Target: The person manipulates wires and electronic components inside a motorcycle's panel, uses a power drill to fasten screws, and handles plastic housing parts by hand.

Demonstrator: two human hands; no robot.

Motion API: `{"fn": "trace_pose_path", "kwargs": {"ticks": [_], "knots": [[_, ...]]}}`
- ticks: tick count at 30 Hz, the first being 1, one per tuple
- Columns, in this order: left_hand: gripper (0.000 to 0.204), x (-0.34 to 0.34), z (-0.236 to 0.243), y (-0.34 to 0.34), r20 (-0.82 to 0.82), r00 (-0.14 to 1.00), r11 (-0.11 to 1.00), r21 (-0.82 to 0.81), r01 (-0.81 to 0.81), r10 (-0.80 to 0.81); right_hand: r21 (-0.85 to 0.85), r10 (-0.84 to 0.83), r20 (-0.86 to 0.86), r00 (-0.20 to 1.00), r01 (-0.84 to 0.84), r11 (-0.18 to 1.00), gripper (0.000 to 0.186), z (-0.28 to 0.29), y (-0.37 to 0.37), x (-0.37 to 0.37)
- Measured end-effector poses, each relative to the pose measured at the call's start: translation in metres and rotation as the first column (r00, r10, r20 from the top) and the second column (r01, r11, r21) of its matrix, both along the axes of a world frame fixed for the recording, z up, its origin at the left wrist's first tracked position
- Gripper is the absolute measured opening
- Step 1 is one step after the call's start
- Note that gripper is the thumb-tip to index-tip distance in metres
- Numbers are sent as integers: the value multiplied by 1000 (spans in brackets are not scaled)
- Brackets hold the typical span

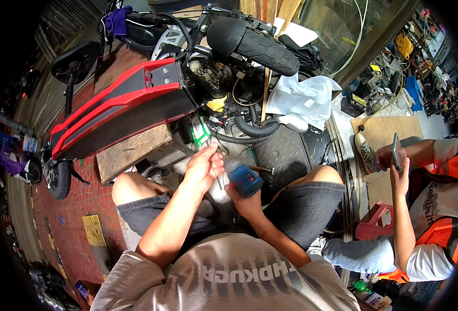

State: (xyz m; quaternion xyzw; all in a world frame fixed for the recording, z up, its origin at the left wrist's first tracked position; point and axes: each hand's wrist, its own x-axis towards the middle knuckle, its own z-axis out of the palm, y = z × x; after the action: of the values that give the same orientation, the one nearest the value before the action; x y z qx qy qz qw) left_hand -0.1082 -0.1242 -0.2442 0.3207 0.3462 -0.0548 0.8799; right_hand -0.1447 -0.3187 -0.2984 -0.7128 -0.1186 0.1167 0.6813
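My left hand is raised in front of my lap, its fingers curled and thumb bent in; whatever they may pinch is too small to make out. Just right of it, my right hand grips a blue block-shaped object with a dark end and a greyish top, perhaps a cordless tool. Beyond both hands lie a green and white packet and black hoses. They are beside a partly dismantled motorbike with a red and black body panel.
A wooden block is under the panel. At the back are a tyre and a clear plastic bag. To my right sits a person in an orange vest, holding a phone, near a red stool. Tools and parts crowd the far right.
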Motion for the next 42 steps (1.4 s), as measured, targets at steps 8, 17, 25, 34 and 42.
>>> {"fn": "trace_pose_path", "kwargs": {"ticks": [8,17,25,34,42], "knots": [[12,1,7,8,222,974,997,67,24,-38,-454,244,359,901,-60,889,78,30,0,12],[32,8,16,44,277,961,999,-46,-3,16,-521,531,173,829,-380,764,57,68,19,66],[37,44,31,70,180,983,997,62,-51,39,-679,578,365,730,-216,702,42,55,48,131],[36,49,25,86,73,996,984,173,39,-53,-526,394,637,662,0,851,28,34,63,126],[32,25,56,87,-25,967,749,628,212,-253,-508,361,655,664,33,861,40,27,55,127]]}}
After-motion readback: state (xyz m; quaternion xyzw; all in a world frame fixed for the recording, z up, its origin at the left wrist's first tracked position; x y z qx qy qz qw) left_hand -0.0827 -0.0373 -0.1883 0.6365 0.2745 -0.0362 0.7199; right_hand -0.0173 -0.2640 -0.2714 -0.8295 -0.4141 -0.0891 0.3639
